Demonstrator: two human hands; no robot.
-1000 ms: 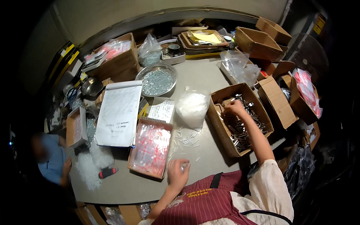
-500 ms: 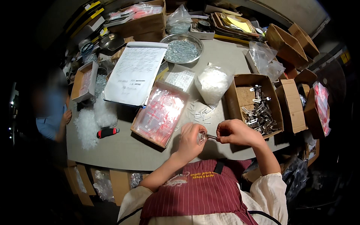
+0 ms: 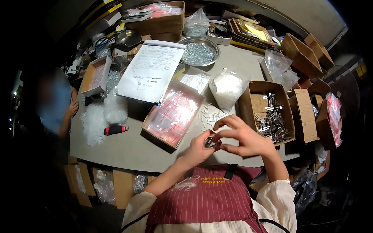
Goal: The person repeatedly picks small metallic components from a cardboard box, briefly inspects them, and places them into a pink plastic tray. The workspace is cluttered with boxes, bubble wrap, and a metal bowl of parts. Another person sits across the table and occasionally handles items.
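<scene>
My left hand (image 3: 197, 152) is closed around a small clear plastic bag (image 3: 216, 146), held low over the near edge of the table. A dark, shiny metal piece (image 3: 210, 142) shows at the bag, between thumb and fingers; its exact kind is hard to make out. Just right of it, my right hand (image 3: 248, 139) is open, its fingers apart and the fingertips close to the bag. Beyond both hands lie several small white strips (image 3: 211, 117). An open cardboard box (image 3: 258, 106) at the right holds a heap of metal clip-like parts (image 3: 271, 124).
A box of red-striped clear bags (image 3: 175, 112) is left of the hands, near a clipboard (image 3: 151, 70). A steel bowl (image 3: 200, 50) of small metal pieces and a bag of white pieces (image 3: 227, 90) stand beyond. A red-black tool (image 3: 115, 130) lies left; another person (image 3: 58, 103) is at the left.
My right hand has let go of the metal piece, which is now at my left hand, and its fingers have spread. The whole view has shifted slightly.
</scene>
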